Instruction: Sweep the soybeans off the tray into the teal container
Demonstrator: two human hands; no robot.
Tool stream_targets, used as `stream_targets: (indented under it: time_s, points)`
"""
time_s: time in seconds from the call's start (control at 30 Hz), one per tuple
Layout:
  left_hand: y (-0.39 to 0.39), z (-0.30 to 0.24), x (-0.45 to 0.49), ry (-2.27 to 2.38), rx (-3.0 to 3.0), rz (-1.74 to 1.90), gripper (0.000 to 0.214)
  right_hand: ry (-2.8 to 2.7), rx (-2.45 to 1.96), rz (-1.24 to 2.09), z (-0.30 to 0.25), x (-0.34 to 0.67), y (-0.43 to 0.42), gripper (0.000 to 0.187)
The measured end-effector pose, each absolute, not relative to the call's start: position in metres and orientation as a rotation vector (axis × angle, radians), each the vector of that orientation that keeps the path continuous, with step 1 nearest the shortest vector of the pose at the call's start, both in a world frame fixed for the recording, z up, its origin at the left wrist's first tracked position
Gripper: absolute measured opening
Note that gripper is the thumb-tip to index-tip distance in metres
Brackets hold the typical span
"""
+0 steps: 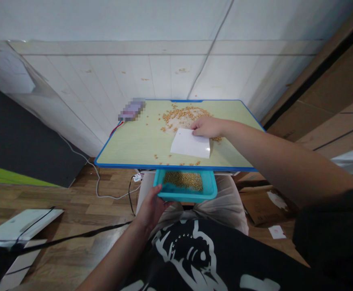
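My right hand [207, 127] pinches the upper edge of a white card [190, 144] over the table. Just beyond the card lies a spread of yellow corn kernels [191, 111] mixed with pale grains [179, 119] that look like rice. A few stray kernels are scattered near the table's front edge. Below that edge, over my lap, my left hand [153, 208] grips the left corner of a turquoise plastic tray [191, 197]. Inside the tray is a layer of small yellowish, bean-like grains [184, 181].
The pale yellow table [124, 147] has a blue rim and stands against the wall. A blurred-out phone-like object [131, 110] lies at its back left corner. Cables run over the wooden floor at left. A cardboard box [261, 204] sits on the floor at right.
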State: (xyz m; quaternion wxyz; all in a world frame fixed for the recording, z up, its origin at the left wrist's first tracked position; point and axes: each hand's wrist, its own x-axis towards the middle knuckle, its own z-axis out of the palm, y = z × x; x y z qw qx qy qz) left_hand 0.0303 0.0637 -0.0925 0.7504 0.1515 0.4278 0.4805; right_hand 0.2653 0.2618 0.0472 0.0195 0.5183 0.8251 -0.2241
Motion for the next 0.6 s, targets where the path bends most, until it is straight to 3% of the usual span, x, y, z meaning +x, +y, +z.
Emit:
stream_targets:
  time_s: [0.23,0.6]
  points:
    - [0.063,-0.089,0.033,0.935,0.339,1.033,0.048,2.548,1.558,-0.813,0.043,0.261,0.256,0.029]
    - [0.063,-0.091,0.032,0.951,0.314,1.027,0.056,2.522,1.498,-0.933,0.038,0.259,0.250,0.022]
